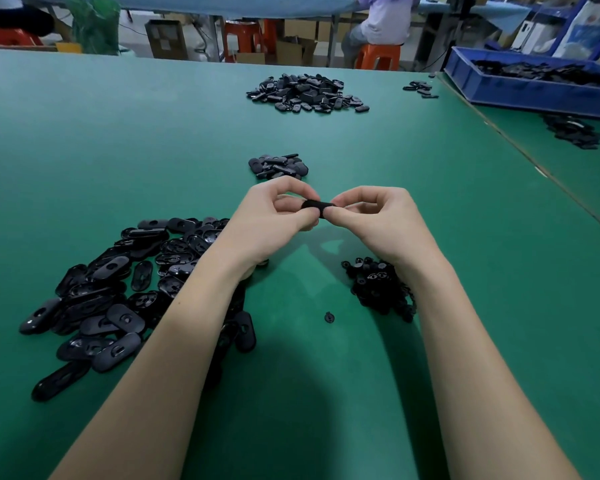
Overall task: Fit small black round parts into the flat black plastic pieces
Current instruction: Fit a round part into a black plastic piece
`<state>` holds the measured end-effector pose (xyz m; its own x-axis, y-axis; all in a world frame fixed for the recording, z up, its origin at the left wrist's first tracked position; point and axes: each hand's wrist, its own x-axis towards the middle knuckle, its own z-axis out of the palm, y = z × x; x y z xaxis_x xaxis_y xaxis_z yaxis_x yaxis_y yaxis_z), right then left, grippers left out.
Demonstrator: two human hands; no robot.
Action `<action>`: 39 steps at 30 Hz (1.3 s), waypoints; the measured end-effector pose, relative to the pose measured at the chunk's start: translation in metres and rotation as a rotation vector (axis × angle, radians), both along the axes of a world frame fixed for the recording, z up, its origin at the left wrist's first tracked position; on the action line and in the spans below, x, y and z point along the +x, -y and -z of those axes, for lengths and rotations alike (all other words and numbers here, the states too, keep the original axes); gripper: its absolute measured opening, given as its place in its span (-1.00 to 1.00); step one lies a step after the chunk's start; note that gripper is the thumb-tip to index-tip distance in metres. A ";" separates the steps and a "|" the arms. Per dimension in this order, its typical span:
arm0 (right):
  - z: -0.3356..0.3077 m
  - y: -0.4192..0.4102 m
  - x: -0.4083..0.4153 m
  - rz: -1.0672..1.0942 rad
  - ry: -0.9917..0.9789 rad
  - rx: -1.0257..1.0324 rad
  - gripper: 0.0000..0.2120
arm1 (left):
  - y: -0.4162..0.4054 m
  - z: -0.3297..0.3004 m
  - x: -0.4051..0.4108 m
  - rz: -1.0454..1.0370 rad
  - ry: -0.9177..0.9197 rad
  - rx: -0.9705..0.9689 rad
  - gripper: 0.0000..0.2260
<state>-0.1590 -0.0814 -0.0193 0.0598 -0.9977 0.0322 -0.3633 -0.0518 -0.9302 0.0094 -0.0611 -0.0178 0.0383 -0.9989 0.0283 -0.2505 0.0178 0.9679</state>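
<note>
Above the green table (153,133), left hand (274,216) and right hand (374,216) pinch one flat black piece (317,208) between them

A green-topped counter (118,140) fills most of the view. A blue bin (520,93) sits at its far right edge. Beyond the far edge stand orange stools (378,57), cardboard boxes (293,50) on a pale floor, and a long blue-covered table (229,3) where a person (385,19) sits.
</note>
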 end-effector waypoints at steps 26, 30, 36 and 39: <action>0.010 0.001 0.006 0.040 -0.035 -0.121 -0.82 | 0.003 0.007 -0.001 -0.001 -0.037 0.047 -0.90; 0.010 0.001 0.003 0.016 -0.018 -0.080 -0.83 | 0.002 0.008 -0.002 0.028 -0.037 0.044 -0.91; 0.011 0.006 -0.001 0.016 0.102 0.005 -0.92 | 0.006 0.008 0.008 0.054 0.243 -0.179 -0.83; 0.013 0.006 -0.001 0.044 -0.045 -0.030 -0.84 | 0.013 0.014 0.013 -0.035 0.485 -0.262 -0.88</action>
<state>-0.1602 -0.0876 -0.0323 0.0183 -0.9980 0.0607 -0.4074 -0.0629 -0.9111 0.0227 -0.0741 -0.0317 -0.0076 -0.9544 0.2984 -0.6714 0.2260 0.7058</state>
